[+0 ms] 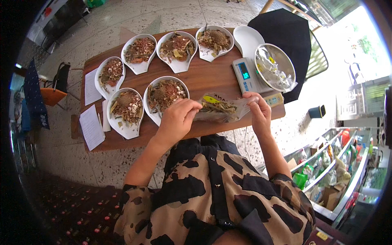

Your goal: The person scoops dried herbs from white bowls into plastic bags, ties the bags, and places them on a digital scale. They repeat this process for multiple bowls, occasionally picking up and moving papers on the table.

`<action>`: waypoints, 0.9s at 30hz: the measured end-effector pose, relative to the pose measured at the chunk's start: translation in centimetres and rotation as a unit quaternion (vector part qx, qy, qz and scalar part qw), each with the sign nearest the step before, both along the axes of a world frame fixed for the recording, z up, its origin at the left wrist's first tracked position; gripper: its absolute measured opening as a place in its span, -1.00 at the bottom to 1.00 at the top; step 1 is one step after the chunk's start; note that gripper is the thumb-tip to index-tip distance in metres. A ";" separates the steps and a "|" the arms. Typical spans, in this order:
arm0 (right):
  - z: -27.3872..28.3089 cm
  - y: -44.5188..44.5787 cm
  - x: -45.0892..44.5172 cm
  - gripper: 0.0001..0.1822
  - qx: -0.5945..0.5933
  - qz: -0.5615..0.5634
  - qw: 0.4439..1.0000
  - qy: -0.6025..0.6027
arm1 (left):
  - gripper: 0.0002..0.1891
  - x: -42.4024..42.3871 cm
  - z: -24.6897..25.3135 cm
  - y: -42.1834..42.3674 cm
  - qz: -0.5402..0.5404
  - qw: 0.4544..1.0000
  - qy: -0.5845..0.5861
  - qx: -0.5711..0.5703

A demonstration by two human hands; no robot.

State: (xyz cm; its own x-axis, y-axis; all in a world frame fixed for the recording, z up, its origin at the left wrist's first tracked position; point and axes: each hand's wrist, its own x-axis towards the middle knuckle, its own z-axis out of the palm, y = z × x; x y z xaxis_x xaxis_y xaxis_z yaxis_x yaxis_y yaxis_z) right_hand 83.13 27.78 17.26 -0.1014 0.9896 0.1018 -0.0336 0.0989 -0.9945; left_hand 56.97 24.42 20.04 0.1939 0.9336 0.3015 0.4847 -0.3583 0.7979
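Note:
A clear plastic bag (242, 114) of dried plant pieces (219, 106) is stretched between my hands above the table's near edge. My left hand (180, 114) pinches one end of it; the fingertips of my right hand (257, 107) grip the other. A yellow-green patch and dark lettering show on the plastic. Just beyond my left hand, partly covered by it, is a white scoop-shaped dish (155, 114) heaped with mixed dried herbs. A digital scale (242, 73) with a lit display stands beyond my right hand. On it rests a round metal bowl (260, 50) containing crumpled clear bags (277, 72).
Several more herb-filled white dishes, including one (130, 130) at the left, stand on the wooden table (211, 76). A bare white dish (246, 36) lies near a black umbrella (281, 33). Written papers (92, 127) lie left, a power strip (275, 100) right. A glass display case (333, 171) stands lower right.

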 end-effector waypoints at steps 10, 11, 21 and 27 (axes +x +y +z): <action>-7.6 0.4 -4.3 -0.43 0.175 0.177 0.926 -0.284 | -0.84 7.4 0.0 5.8 -0.305 0.918 0.237 0.091; -9.0 0.8 -4.2 -0.49 0.159 0.153 0.939 -0.263 | -0.82 7.5 -0.2 6.3 -0.300 0.931 0.197 0.063; -5.7 3.6 -4.2 -0.62 -0.192 0.263 0.942 -0.081 | -0.78 5.1 -5.4 7.5 -0.088 0.975 -0.019 -0.204; -5.4 5.6 -2.2 -0.70 -0.266 0.344 0.900 -0.018 | -0.84 4.8 -4.5 5.3 -0.055 0.989 -0.042 -0.130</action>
